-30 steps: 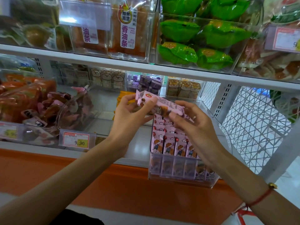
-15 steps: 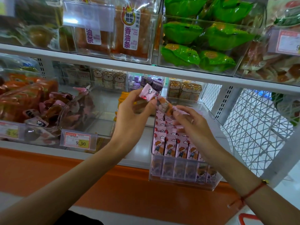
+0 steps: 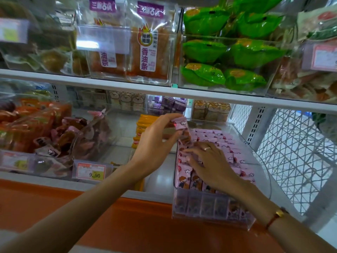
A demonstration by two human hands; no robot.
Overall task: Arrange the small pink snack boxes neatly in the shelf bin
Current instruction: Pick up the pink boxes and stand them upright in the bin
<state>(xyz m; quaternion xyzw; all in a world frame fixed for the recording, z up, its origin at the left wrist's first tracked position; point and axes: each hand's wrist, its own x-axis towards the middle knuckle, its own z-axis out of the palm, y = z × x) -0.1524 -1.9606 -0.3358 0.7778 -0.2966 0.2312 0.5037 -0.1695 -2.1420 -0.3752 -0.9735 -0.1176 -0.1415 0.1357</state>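
A clear plastic bin on the lower shelf is packed with rows of small pink snack boxes standing on end. My left hand holds a few pink boxes up above the bin's back left corner, fingers curled round them. My right hand lies palm down on the boxes in the left half of the bin, fingers stretched toward the left wall and pressing on their tops. It hides the boxes beneath it.
Left of the bin are yellow packs and a bin of orange and brown snacks with a 9.90 price tag. Overhead runs a white shelf carrying green bags. A white wire mesh panel closes the right side.
My right hand let go of the held boxes and dropped onto the boxes in the bin. My left hand kept its boxes and moved right, over the bin's back left corner.
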